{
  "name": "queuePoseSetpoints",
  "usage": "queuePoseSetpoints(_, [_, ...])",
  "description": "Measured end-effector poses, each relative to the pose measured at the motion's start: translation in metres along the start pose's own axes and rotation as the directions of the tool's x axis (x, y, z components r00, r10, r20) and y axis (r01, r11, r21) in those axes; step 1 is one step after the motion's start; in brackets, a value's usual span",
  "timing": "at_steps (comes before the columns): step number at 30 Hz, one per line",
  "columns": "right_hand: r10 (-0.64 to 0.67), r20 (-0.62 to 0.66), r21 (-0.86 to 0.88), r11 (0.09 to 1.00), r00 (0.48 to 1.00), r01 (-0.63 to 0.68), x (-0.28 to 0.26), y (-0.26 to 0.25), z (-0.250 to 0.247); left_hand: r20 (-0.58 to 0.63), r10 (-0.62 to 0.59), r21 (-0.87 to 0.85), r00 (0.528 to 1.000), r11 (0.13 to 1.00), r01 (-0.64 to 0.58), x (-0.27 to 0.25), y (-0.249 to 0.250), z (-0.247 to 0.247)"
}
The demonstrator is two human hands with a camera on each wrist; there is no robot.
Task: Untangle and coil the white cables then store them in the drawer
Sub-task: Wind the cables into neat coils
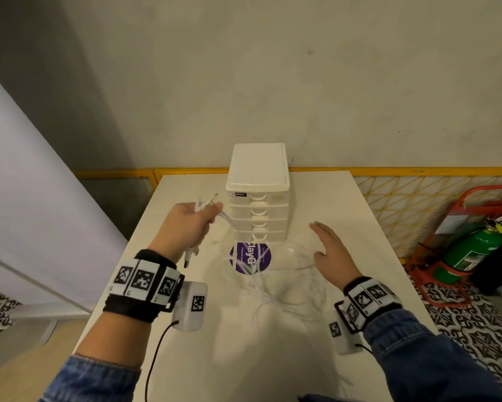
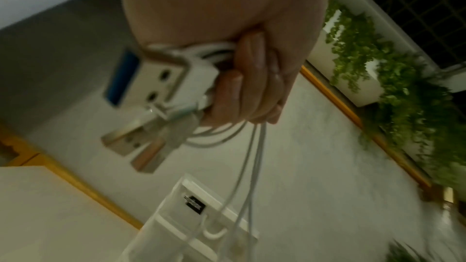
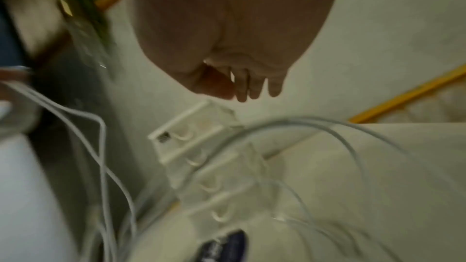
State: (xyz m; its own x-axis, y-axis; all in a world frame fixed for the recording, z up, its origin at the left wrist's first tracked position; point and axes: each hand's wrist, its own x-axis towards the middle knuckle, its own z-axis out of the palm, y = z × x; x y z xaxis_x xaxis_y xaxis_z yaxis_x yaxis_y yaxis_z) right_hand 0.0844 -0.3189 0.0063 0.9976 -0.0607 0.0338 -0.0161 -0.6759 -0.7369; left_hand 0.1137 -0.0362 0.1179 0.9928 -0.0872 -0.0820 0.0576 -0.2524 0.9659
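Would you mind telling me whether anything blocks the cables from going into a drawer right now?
Yes: every drawer of the drawer unit looks shut, so one must be pulled out first. The left hand grips the cables.

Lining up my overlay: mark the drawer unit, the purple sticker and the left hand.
drawer unit [image 1: 258,166], head view, its lid.
purple sticker [image 1: 262,258], head view, its right half.
left hand [image 1: 185,224], head view, its back.

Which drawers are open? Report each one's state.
All shut. In the head view the drawer unit shows its drawer fronts flush, none pulled out; the cables lie loose on the table.
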Motion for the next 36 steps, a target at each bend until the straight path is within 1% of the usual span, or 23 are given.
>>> queuePoseSetpoints(1, [-0.104, -0.020, 0.084, 0.991, 0.994, 0.106, -0.001, -0.021, 0.001, 0.052, -0.002, 0.033, 0.999, 0.999, 0.000, -0.003, 0.003, 0.008])
queuePoseSetpoints(3, [-0.288, 0.016, 0.168, 0.945, 0.957, 0.281, -0.005, -0.058, 0.009, 0.150, -0.001, 0.044, 0.989, 0.999, -0.006, -0.008, 0.009, 0.022])
queuePoseSetpoints(4, [-0.352, 0.041, 0.192, 0.921, 0.935, 0.338, -0.007, -0.074, 0.014, 0.193, 0.005, 0.033, 0.981, 0.999, -0.012, -0.009, 0.011, 0.029])
queuePoseSetpoints(5, [-0.386, 0.052, 0.220, 0.904, 0.921, 0.366, -0.007, -0.085, 0.020, 0.232, 0.012, 0.022, 0.973, 1.000, -0.017, -0.011, 0.013, 0.034])
queuePoseSetpoints(8, [-0.384, 0.013, 0.317, 0.878, 0.923, 0.360, -0.005, -0.097, 0.031, 0.314, 0.029, 0.010, 0.949, 0.999, -0.034, -0.013, 0.018, 0.038])
queuePoseSetpoints(10, [-0.344, 0.052, 0.373, 0.878, 0.938, 0.301, -0.001, -0.090, 0.031, 0.302, 0.034, 0.048, 0.953, 0.998, -0.051, -0.013, 0.019, 0.032])
queuePoseSetpoints(12, [-0.316, 0.078, 0.348, 0.897, 0.946, 0.271, 0.003, -0.080, 0.024, 0.260, 0.024, 0.117, 0.965, 0.991, -0.057, -0.012, 0.013, 0.023])
queuePoseSetpoints(14, [-0.325, 0.065, 0.323, 0.902, 0.943, 0.288, 0.008, -0.077, 0.012, 0.243, 0.000, 0.231, 0.970, 0.971, -0.058, -0.012, 0.003, 0.016])
queuePoseSetpoints(16, [-0.366, 0.023, 0.319, 0.885, 0.930, 0.340, 0.015, -0.083, 0.001, 0.294, -0.037, 0.294, 0.955, 0.954, -0.054, -0.013, -0.009, 0.016])
queuePoseSetpoints(17, [-0.384, -0.007, 0.309, 0.877, 0.923, 0.367, 0.020, -0.085, -0.003, 0.349, -0.061, 0.277, 0.935, 0.960, -0.041, -0.014, -0.014, 0.018])
queuePoseSetpoints(19, [-0.409, -0.060, 0.297, 0.864, 0.911, 0.407, 0.030, -0.088, -0.006, 0.477, -0.079, 0.166, 0.876, 0.986, -0.002, -0.017, -0.022, 0.023])
queuePoseSetpoints(20, [-0.413, -0.076, 0.296, 0.860, 0.908, 0.416, 0.032, -0.088, -0.005, 0.540, -0.063, 0.064, 0.840, 0.997, 0.034, -0.018, -0.022, 0.023])
queuePoseSetpoints(21, [-0.409, -0.081, 0.278, 0.866, 0.909, 0.415, 0.034, -0.087, -0.001, 0.608, -0.018, -0.078, 0.794, 0.993, 0.083, -0.018, -0.021, 0.022])
queuePoseSetpoints(22, [-0.399, -0.070, 0.248, 0.881, 0.914, 0.403, 0.033, -0.084, 0.004, 0.672, 0.062, -0.243, 0.738, 0.960, 0.141, -0.015, -0.019, 0.021])
queuePoseSetpoints(23, [-0.376, -0.045, 0.217, 0.901, 0.926, 0.377, 0.030, -0.081, 0.011, 0.713, 0.158, -0.391, 0.683, 0.898, 0.201, -0.013, -0.015, 0.019])
queuePoseSetpoints(24, [-0.349, -0.012, 0.192, 0.919, 0.937, 0.345, 0.025, -0.078, 0.018, 0.726, 0.244, -0.499, 0.643, 0.830, 0.248, -0.010, -0.010, 0.018])
queuePoseSetpoints(25, [-0.327, 0.019, 0.184, 0.930, 0.945, 0.318, 0.020, -0.077, 0.027, 0.718, 0.307, -0.571, 0.624, 0.773, 0.277, -0.007, -0.006, 0.019])
queuePoseSetpoints(26, [-0.316, 0.036, 0.196, 0.933, 0.948, 0.303, 0.016, -0.075, 0.037, 0.699, 0.348, -0.620, 0.624, 0.730, 0.287, -0.005, -0.002, 0.020])
queuePoseSetpoints(27, [-0.314, 0.040, 0.211, 0.930, 0.948, 0.300, 0.012, -0.074, 0.046, 0.671, 0.372, -0.659, 0.641, 0.697, 0.284, -0.004, 0.000, 0.021])
queuePoseSetpoints(29, [-0.292, 0.057, 0.236, 0.933, 0.955, 0.271, 0.005, -0.072, 0.061, 0.597, 0.400, -0.736, 0.696, 0.618, 0.276, -0.002, 0.003, 0.024])
queuePoseSetpoints(31, [-0.229, 0.106, 0.240, 0.950, 0.968, 0.198, 0.000, -0.067, 0.071, 0.509, 0.425, -0.818, 0.749, 0.509, 0.267, -0.001, 0.005, 0.024])
queuePoseSetpoints(33, [-0.191, 0.146, 0.226, 0.962, 0.971, 0.156, -0.005, -0.062, 0.076, 0.420, 0.420, -0.875, 0.805, 0.422, 0.236, 0.000, 0.007, 0.024])
queuePoseSetpoints(36, [-0.192, 0.176, 0.185, 0.970, 0.965, 0.159, -0.008, -0.060, 0.075, 0.292, 0.382, -0.913, 0.877, 0.386, 0.135, 0.001, 0.011, 0.028])
